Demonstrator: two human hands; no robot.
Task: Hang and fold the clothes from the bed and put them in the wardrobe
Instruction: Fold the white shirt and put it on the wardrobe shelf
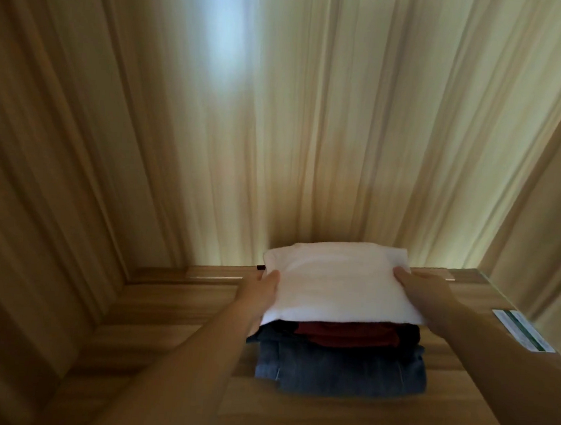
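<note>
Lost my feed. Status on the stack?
Left hand and right hand hold white folded garment by its sides. It tops red, jeans. Nothing in the way.

A home bedroom wardrobe: wood-grain walls (60,163) and shelf (173,307) enclose a stack of folded clothes, white top (337,282) over red garment (347,334) and jeans (344,369).

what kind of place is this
Most likely the inside of a wardrobe: wood-grain walls enclose a wooden shelf holding a stack of folded clothes, a white top over a red garment and jeans.
</note>
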